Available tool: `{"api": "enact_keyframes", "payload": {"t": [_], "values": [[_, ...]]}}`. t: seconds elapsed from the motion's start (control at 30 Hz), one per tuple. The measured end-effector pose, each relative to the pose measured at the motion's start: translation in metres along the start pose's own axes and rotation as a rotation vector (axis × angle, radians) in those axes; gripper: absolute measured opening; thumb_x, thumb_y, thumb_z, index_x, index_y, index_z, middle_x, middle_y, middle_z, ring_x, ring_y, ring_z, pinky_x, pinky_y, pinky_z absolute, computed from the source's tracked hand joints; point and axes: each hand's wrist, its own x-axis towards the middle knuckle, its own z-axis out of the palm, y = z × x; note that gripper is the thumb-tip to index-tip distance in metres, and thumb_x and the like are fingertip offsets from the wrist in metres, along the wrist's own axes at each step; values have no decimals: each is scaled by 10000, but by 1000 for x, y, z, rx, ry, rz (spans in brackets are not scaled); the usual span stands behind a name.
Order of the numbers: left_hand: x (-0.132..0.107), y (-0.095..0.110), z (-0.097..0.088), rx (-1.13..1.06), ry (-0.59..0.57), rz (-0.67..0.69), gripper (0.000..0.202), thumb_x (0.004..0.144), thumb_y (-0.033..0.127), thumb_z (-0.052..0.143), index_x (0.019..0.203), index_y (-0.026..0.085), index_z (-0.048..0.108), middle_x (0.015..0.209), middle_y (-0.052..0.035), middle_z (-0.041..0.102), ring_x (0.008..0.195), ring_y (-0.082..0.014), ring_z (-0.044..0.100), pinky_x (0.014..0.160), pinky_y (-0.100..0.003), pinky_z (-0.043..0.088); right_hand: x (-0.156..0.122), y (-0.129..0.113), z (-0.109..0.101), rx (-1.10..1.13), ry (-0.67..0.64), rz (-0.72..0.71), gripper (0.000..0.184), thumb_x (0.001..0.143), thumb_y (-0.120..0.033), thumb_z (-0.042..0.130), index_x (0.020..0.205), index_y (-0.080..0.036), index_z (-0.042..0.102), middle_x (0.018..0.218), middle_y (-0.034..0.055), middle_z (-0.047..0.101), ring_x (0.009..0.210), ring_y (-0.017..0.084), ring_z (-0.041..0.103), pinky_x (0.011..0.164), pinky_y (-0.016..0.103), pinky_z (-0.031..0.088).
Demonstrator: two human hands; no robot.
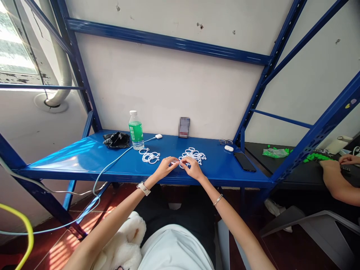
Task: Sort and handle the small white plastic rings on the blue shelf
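The left hand [165, 168] and right hand [194, 169] pinch a small white piece [180, 163] between them, a white ring pile [194, 153] just beyond the right, a smaller cluster [151, 157] beside the left

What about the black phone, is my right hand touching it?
No, the right hand is near the left hand at the white rings, while the phone lies apart from both.

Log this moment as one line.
left hand: pinching small white piece; right hand: pinching same piece; beyond right: larger ring pile; beyond left: smaller ring pile; bottle: upright
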Motion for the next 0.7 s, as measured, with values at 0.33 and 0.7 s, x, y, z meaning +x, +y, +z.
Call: {"api": "enact_keyframes", "payload": {"t": [0.33, 0.7], "values": [[1, 3, -1, -37, -22, -44, 522, 920, 556, 370, 795, 154, 679, 727, -52, 673, 657, -165, 549, 633, -262, 411, -1, -3, 3, -154, 26, -95, 221, 962, -339, 472, 1082, -251, 635, 852, 29, 670, 825, 188, 628, 792, 321, 496], [-1, 4, 0, -162, -17, -105, 473, 938, 533, 339, 901, 154, 619, 541, 34, 471, 527, -127, 477, 555, -243, 391, -2, -1, 6, -146, -5, -27, 285, 979, -386, 423, 990, -240, 668, 928, 70, 697, 886, 228, 637, 817, 378, 500]]}}
